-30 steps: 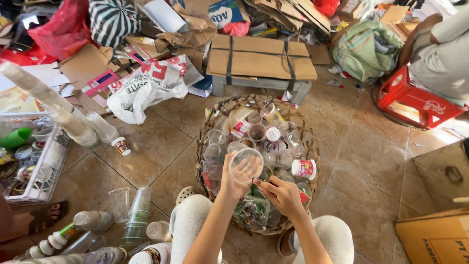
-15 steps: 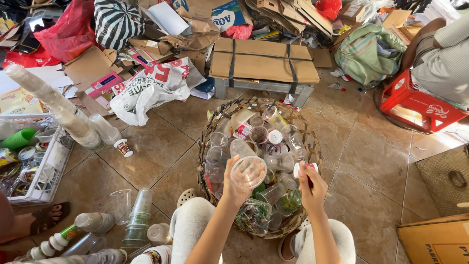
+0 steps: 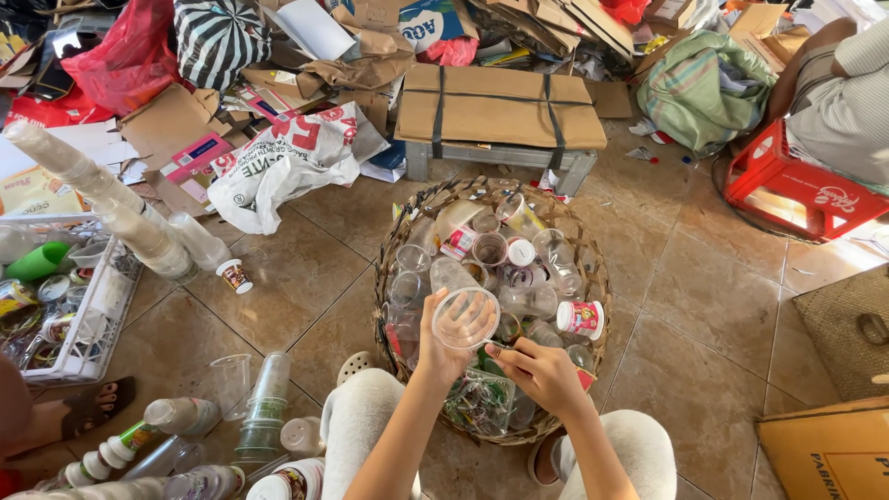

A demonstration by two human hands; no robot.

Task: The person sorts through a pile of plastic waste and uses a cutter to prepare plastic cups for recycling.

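Head | left hand (image 3: pixel 443 344) grips clear cup (image 3: pixel 465 318) | right hand (image 3: pixel 540 372) curled, contents hidden | basket (image 3: pixel 593 278)

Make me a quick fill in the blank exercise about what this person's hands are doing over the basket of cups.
1. The left hand holds up a clear plastic ____ with its open mouth toward the camera.
2. The right hand is low over a round woven ____ full of cups.
3. A long stack of nested cups leans over the white ____ at the left edge.
4. A seated person at upper right is beside a ____ plastic crate.

Missing words: cup; basket; crate; red
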